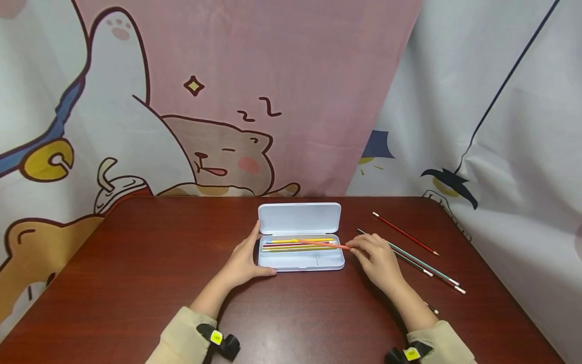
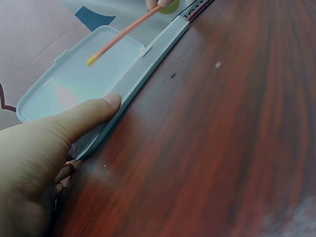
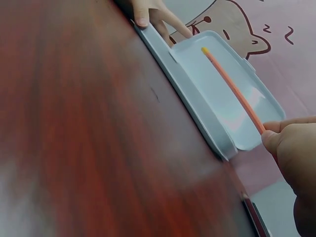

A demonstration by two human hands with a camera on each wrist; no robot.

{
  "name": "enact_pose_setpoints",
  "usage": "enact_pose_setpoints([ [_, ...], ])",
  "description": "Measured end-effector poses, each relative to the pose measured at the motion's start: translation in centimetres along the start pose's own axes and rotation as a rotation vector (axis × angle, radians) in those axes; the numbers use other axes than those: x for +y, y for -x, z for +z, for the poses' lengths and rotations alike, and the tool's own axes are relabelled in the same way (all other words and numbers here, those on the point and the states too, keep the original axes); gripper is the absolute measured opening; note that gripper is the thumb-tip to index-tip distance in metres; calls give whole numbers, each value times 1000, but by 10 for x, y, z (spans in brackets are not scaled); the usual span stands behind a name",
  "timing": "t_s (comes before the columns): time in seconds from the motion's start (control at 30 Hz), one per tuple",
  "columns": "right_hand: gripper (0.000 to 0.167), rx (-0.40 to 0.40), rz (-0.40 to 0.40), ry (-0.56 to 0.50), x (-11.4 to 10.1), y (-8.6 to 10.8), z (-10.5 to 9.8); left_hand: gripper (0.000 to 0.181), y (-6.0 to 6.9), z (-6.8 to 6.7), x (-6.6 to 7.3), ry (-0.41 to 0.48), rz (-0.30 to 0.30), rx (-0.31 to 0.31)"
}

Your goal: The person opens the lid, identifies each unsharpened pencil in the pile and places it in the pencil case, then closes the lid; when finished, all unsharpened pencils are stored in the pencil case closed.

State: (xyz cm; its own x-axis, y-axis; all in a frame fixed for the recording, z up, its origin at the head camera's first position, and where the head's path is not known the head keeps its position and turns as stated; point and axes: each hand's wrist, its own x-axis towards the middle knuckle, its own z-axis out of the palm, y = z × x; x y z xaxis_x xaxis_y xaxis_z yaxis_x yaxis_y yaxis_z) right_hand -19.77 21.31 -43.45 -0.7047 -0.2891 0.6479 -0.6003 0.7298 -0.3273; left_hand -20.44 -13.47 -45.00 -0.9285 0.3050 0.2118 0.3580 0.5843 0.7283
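A white pencil case (image 1: 300,268) lies with its lid (image 1: 299,218) raised at the back. Several pencils (image 1: 291,248), yellow and dark red among them, lie in its rear compartment. At the case's left end my left hand (image 1: 243,258) holds it, thumb on the front wall and fingers along the side. My right hand (image 1: 376,260) pinches an orange pencil (image 3: 234,91) near one end, just right of the case. That pencil's yellow end (image 2: 92,60) points left, above the case. The front compartments show no pencils.
Right of the case, a red pencil (image 1: 404,232) lies slanted on the brown table (image 1: 150,283). Green and dark pencils (image 1: 427,265) lie partly beneath my right hand. Another pencil end (image 1: 432,308) shows beside the right forearm. A printed curtain (image 1: 318,101) hangs behind.
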Motion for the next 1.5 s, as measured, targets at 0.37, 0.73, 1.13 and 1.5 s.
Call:
enact_pose_setpoints([
  [0.37,22,-17,-47,-74,-12,-18,26,130,1,-1,1,9,-3,-3],
  [0.73,17,-91,-56,-89,-18,-26,46,130,2,-1,2,17,-6,-4],
  [1.13,16,-169,-71,-101,-21,-30,53,131,2,0,2,11,-11,1],
  [1.5,13,-220,4,-119,-24,-32,51,131,1,-1,2,6,-4,-1],
])
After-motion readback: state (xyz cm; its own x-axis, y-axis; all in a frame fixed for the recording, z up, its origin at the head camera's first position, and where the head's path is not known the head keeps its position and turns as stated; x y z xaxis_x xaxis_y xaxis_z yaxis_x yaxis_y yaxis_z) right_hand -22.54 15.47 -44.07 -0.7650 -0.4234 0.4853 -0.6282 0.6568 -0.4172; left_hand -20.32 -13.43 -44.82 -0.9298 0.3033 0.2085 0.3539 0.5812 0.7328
